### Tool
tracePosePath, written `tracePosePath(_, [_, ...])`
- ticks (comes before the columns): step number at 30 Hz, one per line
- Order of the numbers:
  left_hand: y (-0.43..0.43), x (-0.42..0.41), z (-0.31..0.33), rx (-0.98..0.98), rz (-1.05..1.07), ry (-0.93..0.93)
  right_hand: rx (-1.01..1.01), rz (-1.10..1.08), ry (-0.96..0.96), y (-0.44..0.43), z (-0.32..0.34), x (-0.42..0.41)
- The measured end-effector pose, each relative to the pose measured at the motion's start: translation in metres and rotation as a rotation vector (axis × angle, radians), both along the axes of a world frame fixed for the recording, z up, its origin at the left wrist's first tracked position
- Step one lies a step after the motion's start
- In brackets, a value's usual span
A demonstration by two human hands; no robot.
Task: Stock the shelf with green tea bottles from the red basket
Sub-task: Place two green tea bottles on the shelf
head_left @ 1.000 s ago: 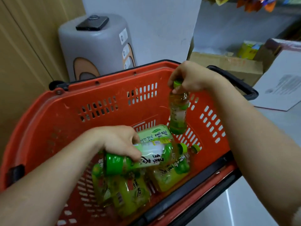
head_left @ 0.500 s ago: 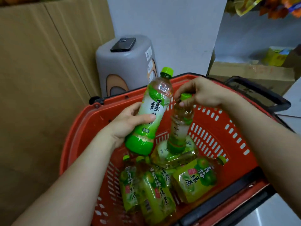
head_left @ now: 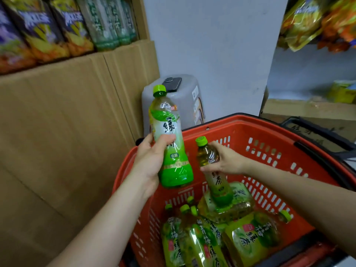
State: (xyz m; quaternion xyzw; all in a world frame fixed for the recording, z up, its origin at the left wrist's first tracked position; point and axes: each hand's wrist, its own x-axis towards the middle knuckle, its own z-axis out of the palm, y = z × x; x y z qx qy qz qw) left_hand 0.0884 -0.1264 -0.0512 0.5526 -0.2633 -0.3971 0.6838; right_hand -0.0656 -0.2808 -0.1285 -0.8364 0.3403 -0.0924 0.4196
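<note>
My left hand (head_left: pixel 152 162) grips a large green tea bottle (head_left: pixel 169 135) upright by its middle, above the left rim of the red basket (head_left: pixel 269 132). My right hand (head_left: pixel 225 160) holds a slimmer green tea bottle (head_left: pixel 217 182) around its neck, upright over the basket's inside. Several more green tea bottles (head_left: pixel 208 237) lie on the basket floor. At the top left a shelf (head_left: pixel 77 60) made of cardboard carries a row of green tea bottles (head_left: pixel 109 22) beside snack bags.
Snack bags (head_left: pixel 38 29) fill the shelf's left part. A grey stool (head_left: pixel 185 105) with a phone (head_left: pixel 171 83) on top stands behind the basket against a white pillar (head_left: pixel 212 45). Hanging snack packs (head_left: pixel 317 22) and cardboard boxes are at the right.
Both hands have lifted their bottles out of the basket and upward. My view has tilted up, so the shelf with bottles and snack bags now shows at the top left.
</note>
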Motion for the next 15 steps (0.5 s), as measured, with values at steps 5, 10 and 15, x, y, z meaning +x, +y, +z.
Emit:
tracePosePath(5, [0.056,0.032,0.038,-0.063,0.112,-0.030,-0.149,-0.126,-0.281,0.021,0.066,0.016])
tracePosePath(10, [0.107,0.054,0.085,-0.159,0.240,-0.152,-0.227,-0.079,-0.616,0.069,0.164,0.070])
tracePosePath(15, [0.170,0.083,0.140,-0.297,0.331,-0.325,-0.167,0.044,-0.891,0.135,0.235,0.131])
